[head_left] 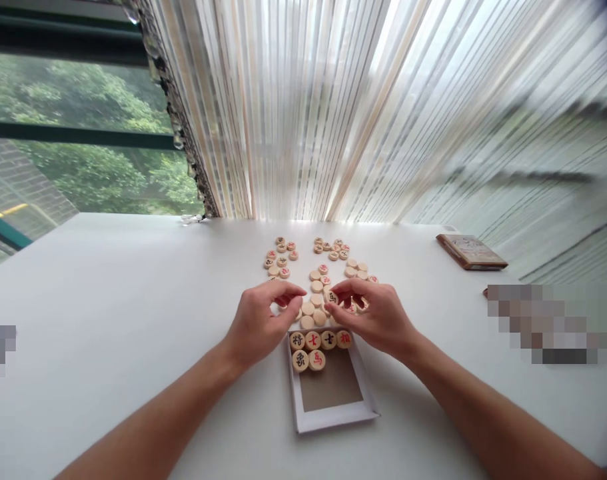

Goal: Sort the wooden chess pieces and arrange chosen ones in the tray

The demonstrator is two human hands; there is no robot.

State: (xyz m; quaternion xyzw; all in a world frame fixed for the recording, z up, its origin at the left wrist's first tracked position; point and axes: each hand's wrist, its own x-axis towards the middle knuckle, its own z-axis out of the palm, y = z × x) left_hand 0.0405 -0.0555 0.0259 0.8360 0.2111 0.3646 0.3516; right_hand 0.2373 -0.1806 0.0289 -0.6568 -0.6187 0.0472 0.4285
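Both my hands hover over a spread of round wooden chess pieces point(317, 280) on a white table point(123, 313). My left hand point(263, 320) is curled, its fingertips pinched near a piece. In my right hand point(370, 313) the thumb and forefinger pinch a wooden piece point(332, 297) with a dark character. Just in front of my wrists lies a shallow white box point(333, 417) with a brown floor; several pieces point(313, 350) marked in red and black sit in two rows at its far end.
A brown patterned box lid point(470, 252) lies at the back right of the table. A striped sheer curtain point(383, 113) hangs behind the table, and a window point(78, 133) with trees outside is at the back left. Blurred patches cover spots at the left and right edges.
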